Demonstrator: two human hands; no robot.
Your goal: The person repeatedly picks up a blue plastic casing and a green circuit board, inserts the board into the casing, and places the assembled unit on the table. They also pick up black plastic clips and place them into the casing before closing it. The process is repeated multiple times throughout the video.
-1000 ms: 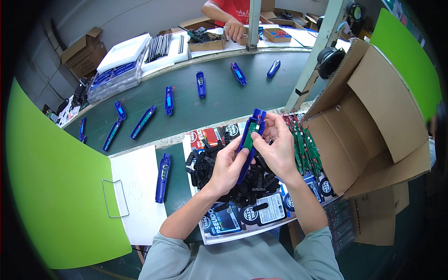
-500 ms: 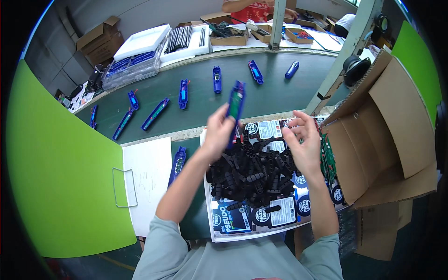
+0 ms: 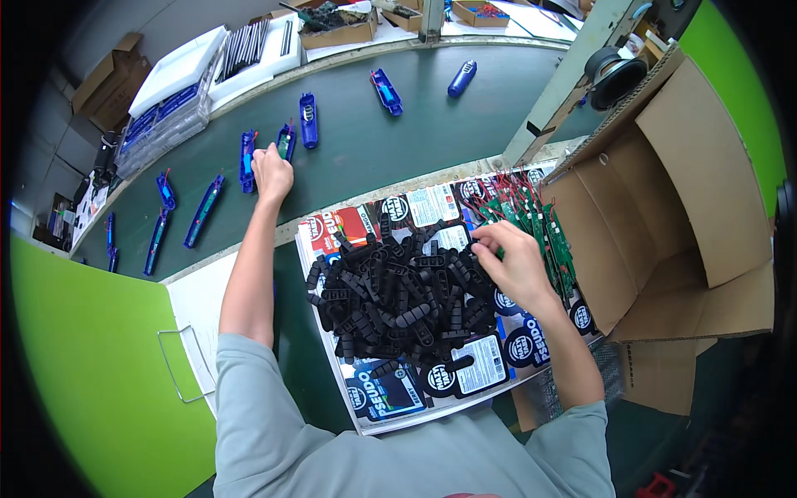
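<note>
My left hand (image 3: pixel 271 172) is stretched out over the dark green belt (image 3: pixel 432 124), its fingers closed on the near end of a blue casing (image 3: pixel 286 139) that lies on the belt. Another blue casing (image 3: pixel 247 159) lies just left of it. My right hand (image 3: pixel 516 264) rests at the right edge of a heap of black plastic parts (image 3: pixel 390 295), fingertips pinched together among them. What they hold is hidden. The heap sits on a tray lined with printed cards (image 3: pixel 465 373). Green circuit boards with wires (image 3: pixel 544 224) lie right beside my right hand.
Several more blue casings (image 3: pixel 308 120) are spread along the belt. An open cardboard box (image 3: pixel 681 199) stands at the right, behind a slanted metal post (image 3: pixel 564 83). White trays (image 3: pixel 178 75) and boxes of parts (image 3: pixel 336 25) lie beyond the belt. Green panels (image 3: pixel 91 365) flank both sides.
My left hand has carried the blue casing from above the heap out to the belt. My right hand has dropped to the heap's right edge.
</note>
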